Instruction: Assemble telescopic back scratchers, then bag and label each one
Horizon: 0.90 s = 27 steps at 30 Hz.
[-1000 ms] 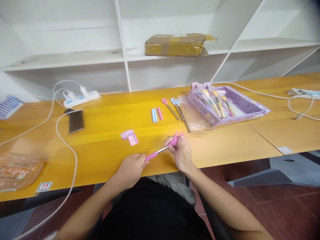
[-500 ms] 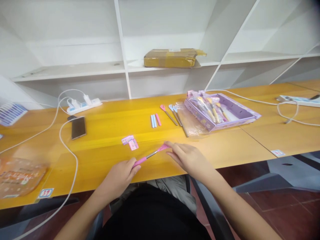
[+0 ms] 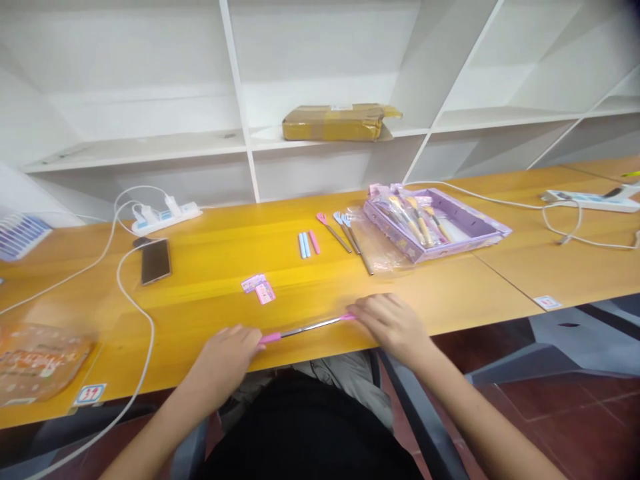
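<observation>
A pink back scratcher point(image 3: 313, 326) with a metal telescopic rod stretches between my two hands, above the table's near edge. My left hand point(image 3: 233, 347) is closed round its pink handle. Its pink claw end is mostly hidden in the closed fingers of my right hand point(image 3: 393, 327). Farther back lie a pink-clawed scratcher rod point(image 3: 334, 233) and two blue-clawed scratcher rods point(image 3: 353, 233), all without grips. To their left are two light blue grips point(image 3: 305, 245) and a pink grip point(image 3: 314, 242). Two small printed cards point(image 3: 265, 292) overlap on the tabletop.
A purple box point(image 3: 470, 243) holds several wrapped scratchers, with clear plastic film point(image 3: 385, 257) beside it. At left are a phone point(image 3: 156, 261), a power strip point(image 3: 167, 217), a white cable point(image 3: 150, 347) and an orange packet point(image 3: 40, 363). A taped carton point(image 3: 333, 125) sits on the shelf.
My hands have moved apart and the scratcher's metal rod has been drawn out longer. My right hand has turned over, palm down, on the claw end. The camera view has shifted.
</observation>
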{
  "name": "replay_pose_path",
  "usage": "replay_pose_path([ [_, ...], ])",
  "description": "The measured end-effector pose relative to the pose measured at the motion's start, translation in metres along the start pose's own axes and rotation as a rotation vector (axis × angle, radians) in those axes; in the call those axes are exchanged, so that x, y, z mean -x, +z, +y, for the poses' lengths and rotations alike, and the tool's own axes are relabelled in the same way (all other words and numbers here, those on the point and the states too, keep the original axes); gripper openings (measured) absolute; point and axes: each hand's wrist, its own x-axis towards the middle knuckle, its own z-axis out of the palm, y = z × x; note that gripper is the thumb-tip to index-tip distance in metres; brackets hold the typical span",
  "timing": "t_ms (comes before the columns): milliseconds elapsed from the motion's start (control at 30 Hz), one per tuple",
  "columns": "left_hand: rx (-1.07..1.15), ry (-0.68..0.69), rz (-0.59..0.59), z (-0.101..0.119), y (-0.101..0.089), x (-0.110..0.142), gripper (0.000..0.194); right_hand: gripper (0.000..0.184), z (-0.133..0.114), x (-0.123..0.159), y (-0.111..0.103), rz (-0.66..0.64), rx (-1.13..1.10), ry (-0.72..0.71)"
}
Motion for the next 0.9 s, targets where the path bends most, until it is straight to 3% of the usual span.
replay_pose_path([
  [133,-0.003,-0.096,0.083,-0.06,-0.013,0.041,0.033,0.031,0.075,0.08,-0.038,0.111,0.211,0.383],
  [200,0.011,-0.069,0.108,-0.081,-0.014,0.059,0.038,0.027,0.101,0.117,-0.056,0.154,0.345,0.536],
  [333,0.061,-0.036,0.105,-0.086,-0.003,0.067,0.044,0.028,0.108,0.157,-0.068,0.087,0.354,0.685],
  [500,0.097,-0.042,0.178,-0.074,0.007,0.057,0.048,0.023,0.1,0.161,-0.063,0.112,0.3,0.818],
  [600,0.124,-0.111,0.156,-0.072,0.006,0.058,0.038,0.021,0.102,0.156,-0.066,0.107,0.256,0.949],
  [667,0.109,-0.087,0.184,-0.07,0.005,0.061,0.03,0.025,0.102,0.149,-0.068,0.075,0.196,1.032],
  [800,0.007,0.047,0.4,-0.065,0.005,0.065,0.023,0.039,0.095,0.13,-0.071,0.054,0.09,1.141],
  [900,-0.054,0.08,0.503,-0.065,0.007,0.067,0.019,0.035,0.089,0.117,-0.069,0.078,0.06,1.209],
])
